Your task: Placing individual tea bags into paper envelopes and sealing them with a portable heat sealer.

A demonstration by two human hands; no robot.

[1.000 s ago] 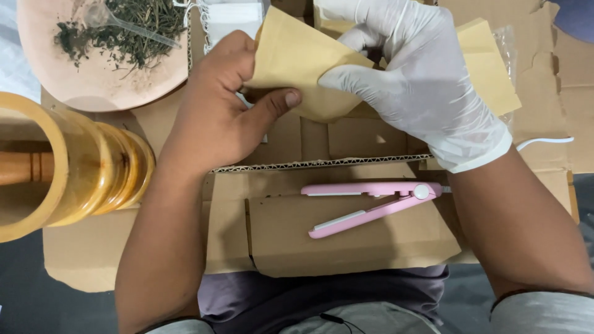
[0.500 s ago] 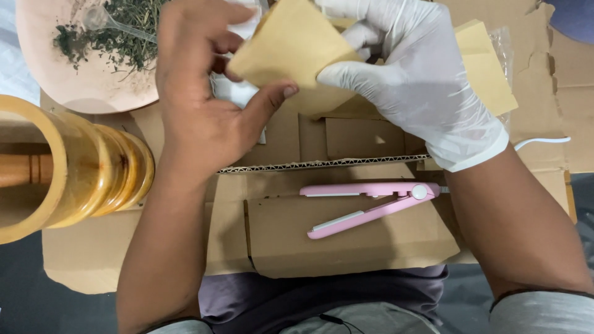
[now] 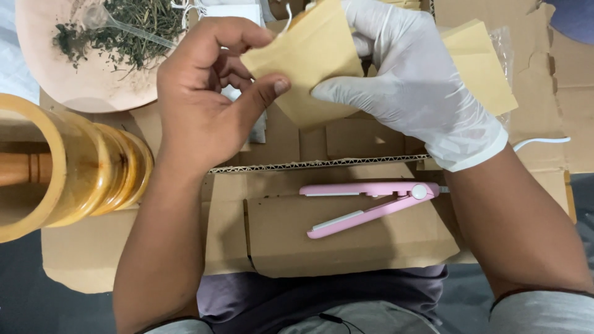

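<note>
A small tan paper envelope (image 3: 312,65) is held up between both hands above flattened cardboard (image 3: 346,238). My bare left hand (image 3: 204,102) pinches its left corner between thumb and fingers. My right hand (image 3: 417,77), in a white glove, grips its right side. A thin white string shows at the envelope's top edge. Below the hands a pink hinged sealing tool (image 3: 371,204) lies open on the cardboard, touched by neither hand.
A pink plate (image 3: 59,74) with dried green herbs and a clear plastic spoon (image 3: 120,21) sits at top left. A wooden mortar (image 3: 68,167) stands at the left. More tan envelopes (image 3: 482,68) lie behind the right hand, and white sachets (image 3: 232,12) at top centre.
The left hand reached up past the envelope, then came back and pinched its left corner. The envelope has been lifted and turned slightly. The right hand shifted up a little.
</note>
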